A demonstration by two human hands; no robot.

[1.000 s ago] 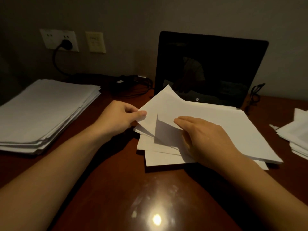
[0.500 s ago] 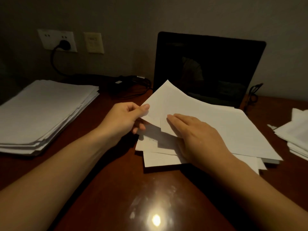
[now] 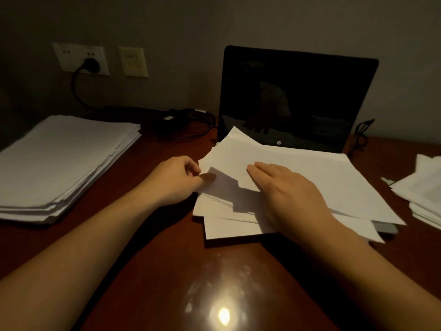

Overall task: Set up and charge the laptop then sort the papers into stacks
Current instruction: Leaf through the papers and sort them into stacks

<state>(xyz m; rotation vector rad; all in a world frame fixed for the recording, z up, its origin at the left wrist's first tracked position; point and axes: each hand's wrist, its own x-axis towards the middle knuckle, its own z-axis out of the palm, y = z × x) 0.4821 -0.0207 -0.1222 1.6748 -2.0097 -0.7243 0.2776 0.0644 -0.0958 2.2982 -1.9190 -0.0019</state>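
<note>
Under both forearms, a dark wooden desk [image 3: 152, 271], glossy, with lamp glare close to the body. Beyond the right hand, against the wall, the laptop [image 3: 298, 96]: lid up, screen dark, keyboard buried under paper. Well out past the left hand, the left stack [image 3: 64, 158], tall and fairly squared, all white sheets. Directly beneath both hands, the middle pile [image 3: 310, 173], loose, fanned and crooked, spread over the laptop's base. Far off beyond the right hand, at the frame edge, the right stack [image 3: 422, 192], smaller and partly cut off.

On top of the middle pile, the right hand [image 3: 288, 194]: fingers straight and together, palm down, pressing the upper sheets flat, gripping nothing. At that pile's left edge, the left hand [image 3: 176, 180]: thumb and curled fingers pinching the corner of a lower sheet [image 3: 226, 187].

Beyond the left hand, a power brick [image 3: 175, 119] with coiled cable; higher up the wall, a black plug [image 3: 90, 65] seated in a socket.

Judged from this: setting up and charging apparently done, though no charge light visible to confirm it. Sorting well under way, with two stacks built at either side. Left to do: the whole middle pile, with one sheet seemingly about to come out.
</note>
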